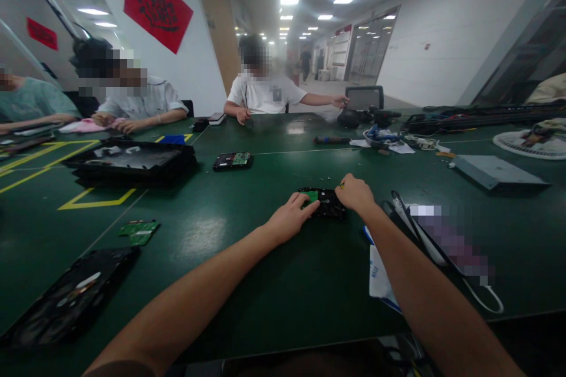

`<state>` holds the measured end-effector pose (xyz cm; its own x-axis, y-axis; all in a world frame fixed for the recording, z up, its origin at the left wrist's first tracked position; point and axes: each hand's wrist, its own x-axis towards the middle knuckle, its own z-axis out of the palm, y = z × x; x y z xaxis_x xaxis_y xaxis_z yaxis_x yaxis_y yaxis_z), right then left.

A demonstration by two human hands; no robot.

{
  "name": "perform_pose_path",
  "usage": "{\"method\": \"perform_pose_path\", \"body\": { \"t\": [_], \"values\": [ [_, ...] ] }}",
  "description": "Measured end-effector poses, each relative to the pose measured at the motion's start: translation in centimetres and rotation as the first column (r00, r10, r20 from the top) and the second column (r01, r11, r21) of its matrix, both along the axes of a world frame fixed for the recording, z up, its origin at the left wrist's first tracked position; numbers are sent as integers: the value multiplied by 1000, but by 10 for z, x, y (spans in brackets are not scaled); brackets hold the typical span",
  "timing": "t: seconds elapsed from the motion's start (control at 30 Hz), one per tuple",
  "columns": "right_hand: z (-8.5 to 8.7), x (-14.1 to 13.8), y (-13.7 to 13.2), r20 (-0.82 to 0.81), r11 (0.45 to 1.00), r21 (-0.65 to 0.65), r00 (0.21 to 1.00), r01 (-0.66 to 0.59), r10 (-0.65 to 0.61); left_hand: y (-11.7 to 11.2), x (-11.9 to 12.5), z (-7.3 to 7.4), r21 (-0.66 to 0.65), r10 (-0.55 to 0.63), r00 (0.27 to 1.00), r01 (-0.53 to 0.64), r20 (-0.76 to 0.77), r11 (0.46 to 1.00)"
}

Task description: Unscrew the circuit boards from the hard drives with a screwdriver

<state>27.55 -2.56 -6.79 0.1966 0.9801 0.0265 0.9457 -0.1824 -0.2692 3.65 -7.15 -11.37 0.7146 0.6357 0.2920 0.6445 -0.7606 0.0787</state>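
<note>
A black hard drive (331, 205) with a green circuit board (312, 195) lies flat on the green table in front of me. My left hand (294, 213) grips its left end, fingers over the board and thumb along the near side. At the drive's right end, my right hand (355, 193) is closed in a fist around what looks like a screwdriver (342, 185); only a bit of yellow and dark handle shows, and its tip is hidden. Several tiny screws (326, 178) are scattered just beyond the drive.
Left of me lie an opened drive casing (73, 294) and a loose circuit board (140, 231). Farther off are a second hard drive (232, 161) and a black tray (132, 159). A metal box (499, 172) and a white pouch (384, 274) lie rightward. Co-workers sit across the table.
</note>
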Motion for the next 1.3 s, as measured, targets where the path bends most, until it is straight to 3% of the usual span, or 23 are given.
{"method": "perform_pose_path", "body": {
  "t": [0.33,0.53,0.7,0.87,1.13,1.3],
  "values": [
    [2,2,5,39,982,-187,998,-32,40,-3,0,5,18,11,999,-10,-49,1000],
    [1,0,11,51,983,-180,997,-49,59,-4,2,4,29,31,999,-29,-44,999],
    [3,-2,13,49,982,-181,997,-55,64,-4,-2,7,12,76,995,-77,58,997],
    [5,-9,16,35,982,-173,996,-76,83,4,-17,9,-110,157,968,-137,198,984],
    [5,-32,31,-55,978,-154,989,-141,134,8,-34,13,-246,249,950,-199,190,949],
    [7,-29,38,-248,974,-157,961,-161,119,2,-38,18,-231,312,939,-275,145,933]
  ]
}}
